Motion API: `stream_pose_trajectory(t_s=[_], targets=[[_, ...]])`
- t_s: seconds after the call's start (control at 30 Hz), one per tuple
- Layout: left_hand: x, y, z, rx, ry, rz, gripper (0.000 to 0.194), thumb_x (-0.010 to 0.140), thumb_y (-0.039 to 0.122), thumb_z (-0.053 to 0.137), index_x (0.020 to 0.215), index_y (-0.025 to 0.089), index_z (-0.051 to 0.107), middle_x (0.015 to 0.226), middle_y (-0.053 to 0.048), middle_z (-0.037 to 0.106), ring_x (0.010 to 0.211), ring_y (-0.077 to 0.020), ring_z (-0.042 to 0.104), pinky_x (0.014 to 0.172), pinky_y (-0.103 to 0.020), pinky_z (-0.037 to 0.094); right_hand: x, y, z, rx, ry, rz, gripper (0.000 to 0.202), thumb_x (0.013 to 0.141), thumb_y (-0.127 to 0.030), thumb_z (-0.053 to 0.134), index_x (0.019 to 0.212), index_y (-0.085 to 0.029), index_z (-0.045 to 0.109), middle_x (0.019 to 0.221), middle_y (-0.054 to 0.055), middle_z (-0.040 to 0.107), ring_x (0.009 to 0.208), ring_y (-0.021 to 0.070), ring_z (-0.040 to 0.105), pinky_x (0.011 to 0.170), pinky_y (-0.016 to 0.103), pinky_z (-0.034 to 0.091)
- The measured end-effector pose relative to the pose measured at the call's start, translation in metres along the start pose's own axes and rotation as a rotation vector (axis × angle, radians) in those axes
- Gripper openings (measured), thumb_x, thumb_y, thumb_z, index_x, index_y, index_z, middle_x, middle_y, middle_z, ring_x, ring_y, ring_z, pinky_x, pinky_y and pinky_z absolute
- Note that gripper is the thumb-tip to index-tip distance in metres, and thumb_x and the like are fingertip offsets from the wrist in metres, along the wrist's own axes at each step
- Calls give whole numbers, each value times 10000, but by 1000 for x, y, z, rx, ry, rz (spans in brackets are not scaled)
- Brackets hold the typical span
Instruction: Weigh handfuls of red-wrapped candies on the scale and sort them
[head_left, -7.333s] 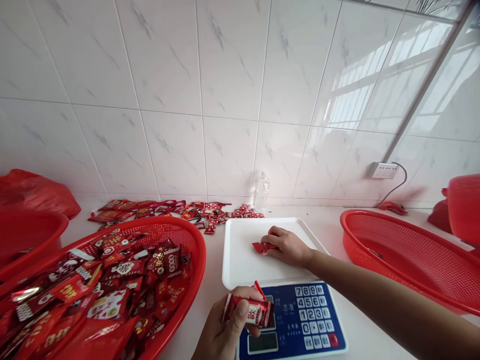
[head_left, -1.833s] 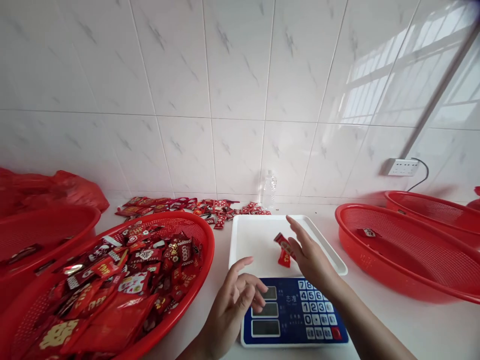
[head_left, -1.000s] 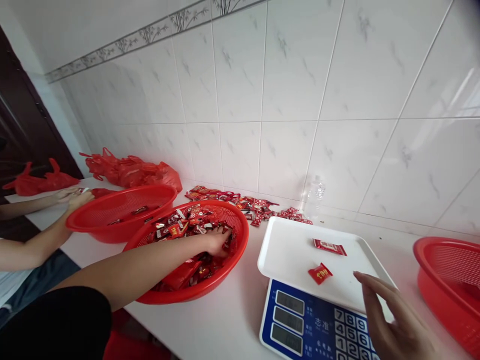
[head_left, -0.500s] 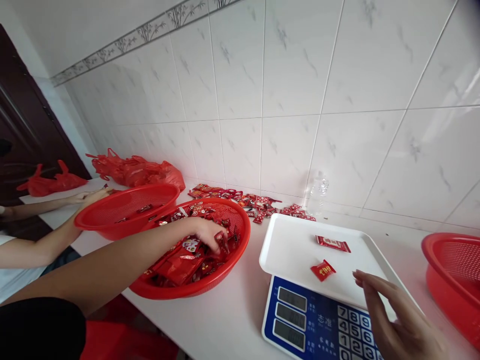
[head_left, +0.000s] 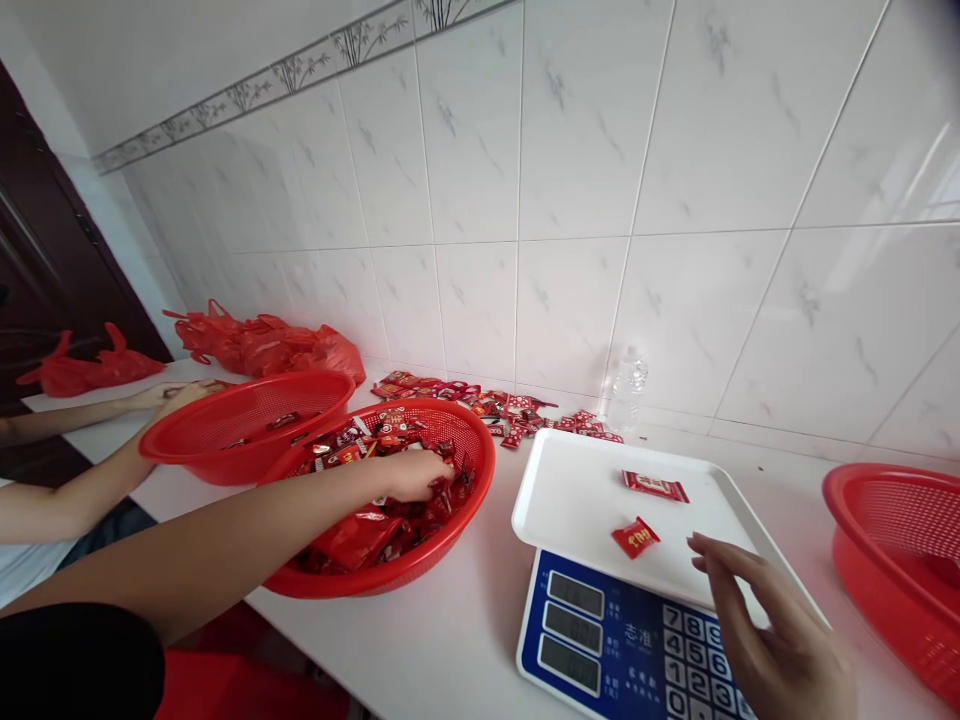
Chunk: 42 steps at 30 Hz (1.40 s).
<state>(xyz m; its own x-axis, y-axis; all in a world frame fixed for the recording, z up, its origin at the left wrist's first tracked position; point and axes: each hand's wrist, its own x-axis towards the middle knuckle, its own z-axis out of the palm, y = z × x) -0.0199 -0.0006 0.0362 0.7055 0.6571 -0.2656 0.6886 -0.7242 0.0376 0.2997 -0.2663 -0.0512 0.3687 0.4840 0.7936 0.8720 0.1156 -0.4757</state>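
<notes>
My left hand [head_left: 418,474] reaches into the red basket [head_left: 480,480] full of red-wrapped sweets; its fingertips are sunk among the wrappers, so what they hold is hidden. Over the right edge of the scale's white tray [head_left: 555,480] hovers my right hand [head_left: 765,620], fingers bent, thumb and fingertips slightly apart, with nothing seen between them. On that tray lie a long red packet [head_left: 655,486] and a smaller red sweet [head_left: 636,537]. The blue scale panel [head_left: 622,640] with its keys is partly covered by my right hand.
Loose red packets [head_left: 517,410] lie along the tiled wall, beside a clear bottle [head_left: 628,388]. Another red basket [head_left: 892,540] stands at the right. At the left, a person's forearms are beside a red basket [head_left: 225,430], with red bags [head_left: 277,345] behind.
My left hand has shifted within the sweets, and its fingertips are now more hidden. The red packet seen at its fingers before no longer shows there. The view has moved slightly.
</notes>
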Motion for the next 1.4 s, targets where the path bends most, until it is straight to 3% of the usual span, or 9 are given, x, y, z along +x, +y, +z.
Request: stream_pose_trajectory(t_s=[0.2, 0.3, 0.4, 0.57, 0.73, 0.93, 1.03, 1.13, 1.4], targets=[[3, 2, -59, -163, 162, -14, 340, 667, 142, 573, 981, 217, 681, 926, 5, 707, 851, -201, 634, 738, -239, 458, 0, 0, 1, 40, -8, 11, 201, 906, -345, 533, 1014, -247, 672, 912, 26, 710, 697, 137, 704, 409, 148, 521], [7, 30, -85, -265, 282, 67, 358, 718, 186, 569, 1063, 200, 662, 1059, 5, 694, 984, -193, 610, 859, -237, 434, 1, -1, 4, 90, -9, 35, 195, 911, -320, 528, 1021, -243, 671, 961, 35, 704, 788, 146, 699, 465, 149, 551], [20, 70, -94, -348, 298, 204, 343, 739, 190, 561, 1067, 176, 657, 1057, 2, 691, 974, -178, 608, 865, -242, 428, 4, -1, 6, 105, -45, 56, 209, 920, -297, 511, 1035, -233, 673, 1010, 50, 698, 869, 162, 685, 479, 158, 556], [55, 134, -74, -344, 199, 420, 354, 684, 72, 566, 996, 184, 688, 890, 10, 703, 812, -157, 620, 719, -219, 433, 10, 3, 9, 112, -81, 78, 232, 936, -290, 482, 1036, -213, 677, 1017, 76, 692, 892, 180, 677, 416, 164, 513], [87, 172, -55, -264, 168, 471, 459, 704, 152, 667, 1155, 215, 616, 1133, -32, 662, 991, -207, 612, 828, -264, 452, 12, 7, 13, 114, -65, 70, 227, 942, -289, 476, 1037, -223, 672, 1001, 68, 693, 867, 171, 675, 397, 165, 479], [102, 185, -48, -190, 110, 558, 602, 741, 428, 705, 1265, 182, 541, 1314, -120, 545, 1223, -300, 487, 1006, -390, 402, 15, 9, 15, 69, -47, 105, 240, 949, -312, 461, 1112, -250, 626, 1064, 54, 679, 916, 176, 666, 425, 185, 472], [99, 188, -40, -187, -21, 522, 922, 705, 661, 648, 1453, 229, 326, 1529, -144, 287, 1397, -367, 242, 1096, -502, 281, 16, 8, 15, 55, -49, 117, 270, 950, -324, 459, 1181, -255, 580, 1124, 57, 657, 964, 183, 654, 414, 186, 458], [97, 195, -29, -143, -91, 505, 1138, 611, 738, 667, 1515, 296, 135, 1602, -106, 47, 1438, -405, 20, 1124, -584, 136, 17, 8, 15, 60, -55, 104, 282, 952, -327, 458, 1208, -263, 557, 1122, 55, 650, 968, 181, 652, 392, 181, 436], [117, 217, -10, -109, 92, 465, 990, 718, 845, 400, 1503, 273, 212, 1601, -115, 48, 1447, -372, -39, 1134, -581, 36, 20, 9, 15, 37, -15, 94, 251, 952, -323, 464, 1177, -268, 562, 1090, 53, 649, 914, 175, 654, 426, 189, 462]])
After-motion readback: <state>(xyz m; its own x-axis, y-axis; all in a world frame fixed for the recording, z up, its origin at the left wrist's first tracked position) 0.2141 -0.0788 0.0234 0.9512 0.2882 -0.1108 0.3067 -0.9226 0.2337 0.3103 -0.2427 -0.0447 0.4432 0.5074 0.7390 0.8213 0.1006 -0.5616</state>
